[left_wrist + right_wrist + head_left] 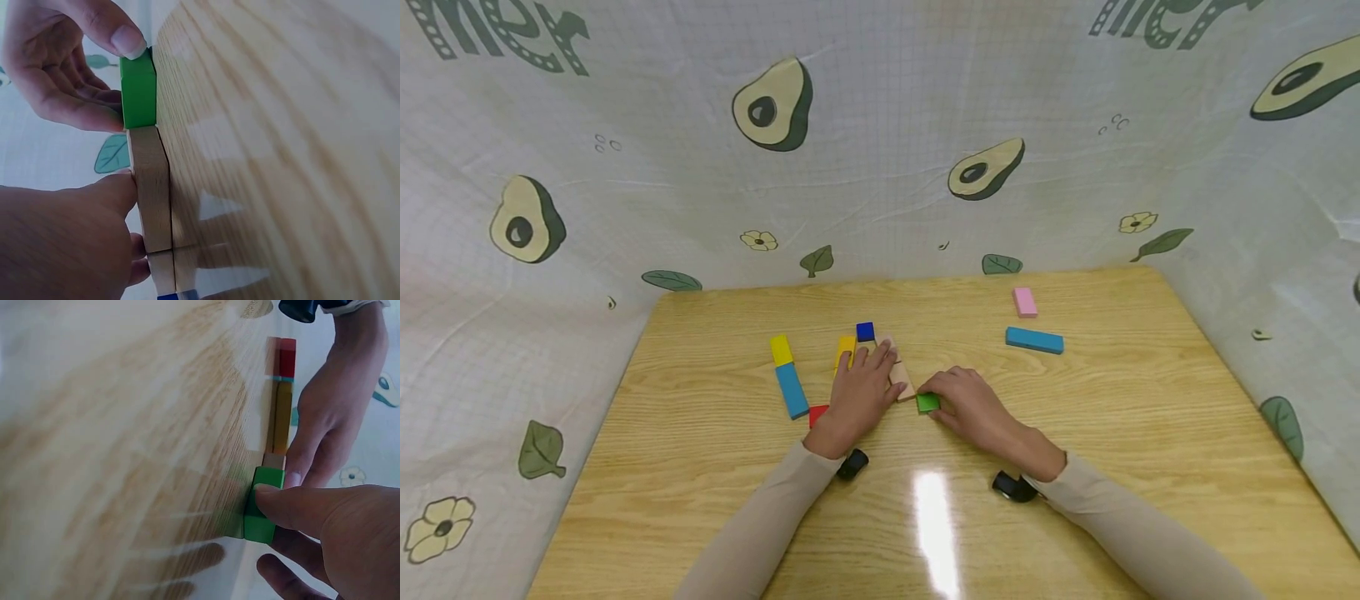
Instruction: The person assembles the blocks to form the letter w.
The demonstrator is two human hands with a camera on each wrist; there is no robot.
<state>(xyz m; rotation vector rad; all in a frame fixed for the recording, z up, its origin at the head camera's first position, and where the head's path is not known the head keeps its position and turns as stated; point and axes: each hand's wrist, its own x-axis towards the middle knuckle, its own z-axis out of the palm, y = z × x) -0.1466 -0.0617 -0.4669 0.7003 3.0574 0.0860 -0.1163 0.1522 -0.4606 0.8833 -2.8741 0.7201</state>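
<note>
In the head view my right hand (970, 406) pinches a green block (928, 403) between thumb and fingers, low at the tabletop. The left wrist view shows that green block (139, 90) right at the end of a plain wooden block (154, 194). My left hand (859, 396) rests over the plain blocks, its fingers spread and its thumb beside the nearer plain block (901, 383). Beyond its fingertips sits a small dark blue block (865, 332). An orange-yellow block (846, 344) is partly hidden by the left hand, and a red block (817, 413) shows beside its wrist.
To the left, a yellow block (781, 350) and a blue block (792, 391) lie end to end. A pink block (1025, 302) and another blue block (1034, 340) lie at the back right. A printed curtain (880, 208) stands behind the wooden table (1120, 400).
</note>
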